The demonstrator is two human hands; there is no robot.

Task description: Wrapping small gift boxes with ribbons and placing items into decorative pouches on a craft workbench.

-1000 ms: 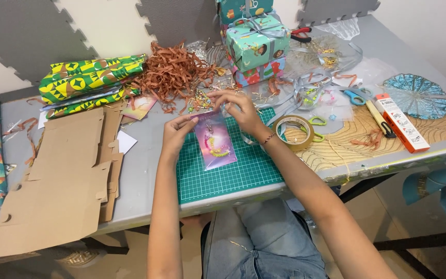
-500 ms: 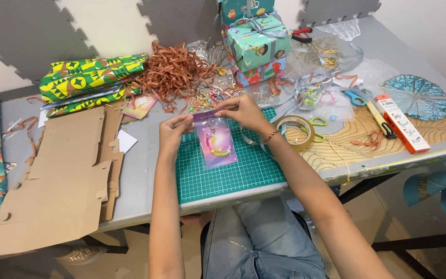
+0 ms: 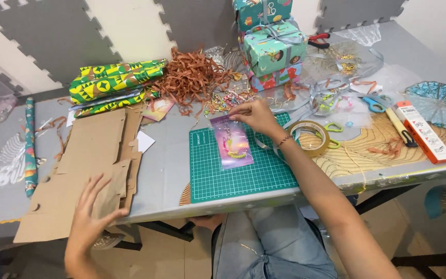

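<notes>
From the head view, the right hand (image 3: 254, 116) pinches the top edge of a small clear bag (image 3: 231, 142). The fingers are closed on that edge, so the bag stays flat and does not slide. The bag has a pink card inside and lies on the green mat (image 3: 238, 165), near the mat's far edge. The mat sits at the front edge of the counter (image 3: 166, 170), right in front of the person, where it is easy to work.

The left hand (image 3: 91, 217) lies spread out and flat on the cardboard (image 3: 83, 175). It holds nothing; the fingers are wide open and press down on the brown sheet. The cardboard lies at the front left of the counter and hangs a little over the edge, so the hand may be keeping it steady.

A tape roll (image 3: 309, 138) sits just beside the right wrist, close enough to grab. Blue scissors (image 3: 372, 105) lie farther right. Wrapped boxes (image 3: 274, 51) stand stacked at the back edge, out of the way. A heap of brown paper strips (image 3: 192, 77) lies next to them.
</notes>
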